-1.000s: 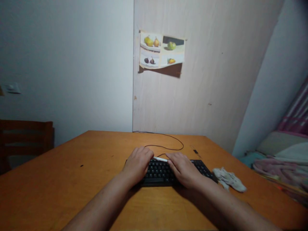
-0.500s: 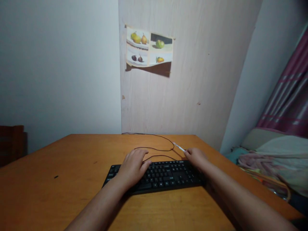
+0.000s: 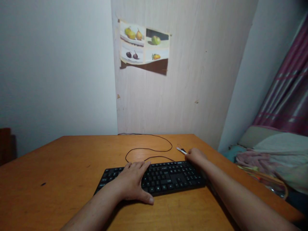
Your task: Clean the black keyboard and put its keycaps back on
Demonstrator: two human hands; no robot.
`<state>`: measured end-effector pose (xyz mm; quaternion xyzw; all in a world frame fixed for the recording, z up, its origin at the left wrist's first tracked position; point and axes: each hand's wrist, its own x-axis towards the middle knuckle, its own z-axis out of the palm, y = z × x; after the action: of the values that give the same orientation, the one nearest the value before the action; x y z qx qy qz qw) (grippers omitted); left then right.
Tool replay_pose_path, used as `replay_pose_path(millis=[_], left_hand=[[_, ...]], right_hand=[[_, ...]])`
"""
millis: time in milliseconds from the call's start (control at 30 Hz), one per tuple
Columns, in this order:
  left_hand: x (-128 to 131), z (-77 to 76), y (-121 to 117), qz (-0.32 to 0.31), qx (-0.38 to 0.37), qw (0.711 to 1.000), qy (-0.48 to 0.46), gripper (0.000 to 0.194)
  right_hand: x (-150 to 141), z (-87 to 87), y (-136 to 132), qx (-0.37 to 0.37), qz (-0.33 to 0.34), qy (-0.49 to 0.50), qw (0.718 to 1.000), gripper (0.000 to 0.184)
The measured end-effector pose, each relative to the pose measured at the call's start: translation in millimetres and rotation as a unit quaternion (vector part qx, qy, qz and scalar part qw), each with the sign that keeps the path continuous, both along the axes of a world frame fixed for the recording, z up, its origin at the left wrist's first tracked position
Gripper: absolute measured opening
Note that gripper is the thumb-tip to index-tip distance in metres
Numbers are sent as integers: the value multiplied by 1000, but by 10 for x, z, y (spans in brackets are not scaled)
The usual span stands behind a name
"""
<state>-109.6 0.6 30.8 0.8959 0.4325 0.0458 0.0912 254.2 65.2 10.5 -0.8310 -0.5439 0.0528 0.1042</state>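
Observation:
A black keyboard [image 3: 178, 179] lies on the wooden table, slightly askew. Across its left half reaches my left hand [image 3: 134, 181], gripping it from edge to edge, fingers at the far edge and thumb at the near one. My right hand [image 3: 196, 157] is closed at the keyboard's far right corner. From its fingers a thin white brush-like stick [image 3: 181, 150] points to the far left; its exact kind is unclear. Just behind the stick shows a small black object [image 3: 183, 150] with a thin loop. A black cable [image 3: 156, 150] curves over the table behind the keyboard.
The table [image 3: 60, 160] ends at a wall with a sheet of fruit pictures [image 3: 144, 43]. A small dark piece [image 3: 43, 184] lies at the left. On the right are bedding [image 3: 260, 160] and a purple curtain [image 3: 284, 86]; a wooden chair part shows at far left.
My left hand has spread, its thumb going from the keys to the near edge. The keyboard's left end has shifted nearer. The white stick has tilted and drawn back a little.

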Motion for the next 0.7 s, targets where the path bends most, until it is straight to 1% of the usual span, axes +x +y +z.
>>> replay_pose_path(millis=[133, 267, 367, 467, 500, 567, 633, 700], left_hand=[[-1, -13, 40, -3, -12, 1000, 22, 142], [15, -26, 72, -11, -23, 999, 23, 145], [26, -31, 77, -18, -12, 1000, 4, 141], [29, -43, 72, -21, 5, 1000, -21, 135], [28, -49, 72, -23, 10, 999, -29, 133], [26, -62, 72, -25, 15, 999, -43, 132], [26, -74, 74, -26, 15, 998, -50, 131], [30, -83, 74, -25, 13, 998, -55, 131]], right_hand=[[21, -30, -10, 1, 20, 7, 1000, 16], [43, -58, -18, 12, 34, 11, 999, 18], [31, -24, -52, 29, 42, 15, 999, 26], [-31, 48, -145, 52, 74, 22, 996, 37], [-61, 73, -193, 59, 99, 27, 993, 40], [-128, 115, -309, 70, 188, 48, 979, 50], [-197, 147, -441, 68, 297, 69, 950, 66], [-263, 174, -563, 41, 384, 79, 919, 86]])
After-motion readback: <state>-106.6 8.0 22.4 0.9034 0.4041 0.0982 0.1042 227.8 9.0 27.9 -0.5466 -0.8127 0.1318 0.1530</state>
